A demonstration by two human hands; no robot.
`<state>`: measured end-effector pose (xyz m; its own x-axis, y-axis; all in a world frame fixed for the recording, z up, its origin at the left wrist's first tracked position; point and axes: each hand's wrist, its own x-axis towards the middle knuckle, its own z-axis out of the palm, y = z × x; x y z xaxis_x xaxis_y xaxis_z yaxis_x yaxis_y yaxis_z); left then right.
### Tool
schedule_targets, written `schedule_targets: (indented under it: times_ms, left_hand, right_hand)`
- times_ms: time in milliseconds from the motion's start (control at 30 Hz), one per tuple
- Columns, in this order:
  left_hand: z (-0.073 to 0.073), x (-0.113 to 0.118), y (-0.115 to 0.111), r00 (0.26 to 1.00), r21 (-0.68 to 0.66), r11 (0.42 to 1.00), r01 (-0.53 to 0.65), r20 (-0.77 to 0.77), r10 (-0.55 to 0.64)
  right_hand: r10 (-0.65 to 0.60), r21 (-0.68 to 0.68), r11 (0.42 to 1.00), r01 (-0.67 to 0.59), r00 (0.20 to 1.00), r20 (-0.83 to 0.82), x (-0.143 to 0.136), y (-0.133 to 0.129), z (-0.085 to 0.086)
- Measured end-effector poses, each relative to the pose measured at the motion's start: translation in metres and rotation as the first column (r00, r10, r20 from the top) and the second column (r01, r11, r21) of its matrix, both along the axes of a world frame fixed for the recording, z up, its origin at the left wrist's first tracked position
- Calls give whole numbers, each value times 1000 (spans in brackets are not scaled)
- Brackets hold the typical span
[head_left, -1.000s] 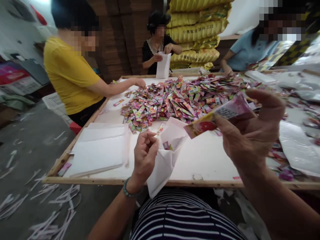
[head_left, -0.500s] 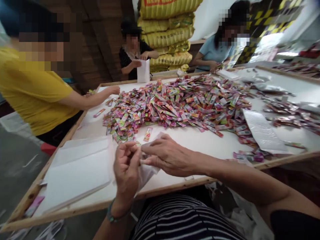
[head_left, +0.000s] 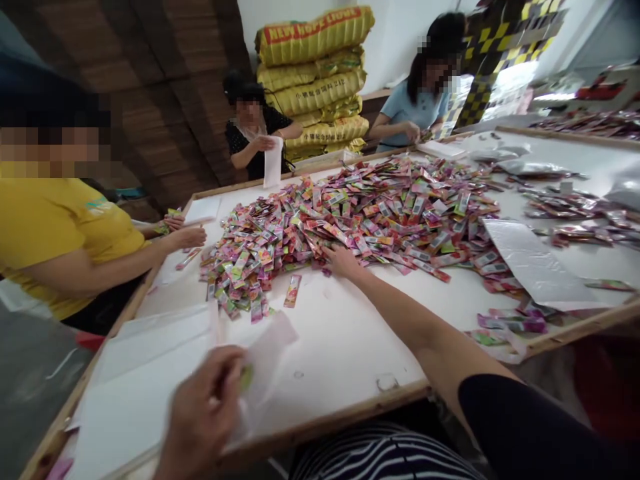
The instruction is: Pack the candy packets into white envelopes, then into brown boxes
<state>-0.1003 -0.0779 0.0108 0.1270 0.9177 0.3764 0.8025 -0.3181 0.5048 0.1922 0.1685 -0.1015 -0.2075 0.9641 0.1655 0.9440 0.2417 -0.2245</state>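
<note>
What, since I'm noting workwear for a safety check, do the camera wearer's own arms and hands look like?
The right hand and forearm are bare, with no glove; a plain dark sleeve covers the arm above. The left hand, blurred, is gloveless too, and any sleeve there is out of view.

The small pink, orange and green oblong packets [head_left: 380, 217] look like glossy plastic film. The thin whitish translucent pouch [head_left: 267, 363] is too blurred to tell its finish. The broad white tabletop [head_left: 325, 333] looks smooth — its narrow brown rim [head_left: 580, 335] matt wood. The flat silvery-white bag [head_left: 525, 257] resembles shiny, wrinkled plastic — the navy-and-white striped garment [head_left: 390, 452], matt cloth.
</note>
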Motion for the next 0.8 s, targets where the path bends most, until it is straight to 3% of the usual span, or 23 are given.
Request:
schedule_targets:
  times_ms: [67, 100, 167, 233, 300, 367, 467, 567, 633, 700, 800]
  left_hand:
    - [-36, 19, 11, 968, -215, 967, 136, -178, -176]
    - [-51, 27, 14, 932, -363, 921, 144, -264, -250]
    - [-73, 38, 15, 848, -620, 784, 27, -401, -346]
    - [-80, 43, 15, 803, -749, 657, -84, -442, -401]
    - [-77, 45, 17, 821, -781, 617, -95, -412, -396]
    - [-70, 50, 23, 853, -736, 671, -84, -401, -333]
    - [-62, 68, 44, 858, -564, 822, -74, -457, -236]
    - [-65, 92, 78, 825, -380, 924, 48, -506, -252]
    - [-73, 104, 104, 784, -318, 936, 153, -538, -311]
    - [-82, 112, 128, 743, -344, 911, 226, -544, -390]
    - [-91, 121, 148, 727, -451, 867, 211, -520, -448]
  right_hand:
    - [45, -12, 999, -45, 997, 68, 0, -1, -10]
    - [78, -19, 997, -77, 994, 75, 2, -5, -16]
    - [160, -36, 987, -157, 982, 100, 10, -22, -26]
    - [250, -32, 968, -248, 960, 126, 22, -47, -35]
    - [328, -1, 943, -332, 934, 143, 36, -76, -44]
    - [383, 30, 920, -390, 914, 130, 47, -105, -50]
    - [421, 57, 905, -421, 907, 22, 58, -143, -57]
    - [419, 95, 907, -410, 900, -120, 66, -165, -62]
    - [391, 103, 920, -378, 903, -179, 73, -172, -64]
    - [345, 94, 938, -333, 912, -221, 80, -173, -63]
    - [251, 46, 967, -249, 915, -315, 88, -172, -56]
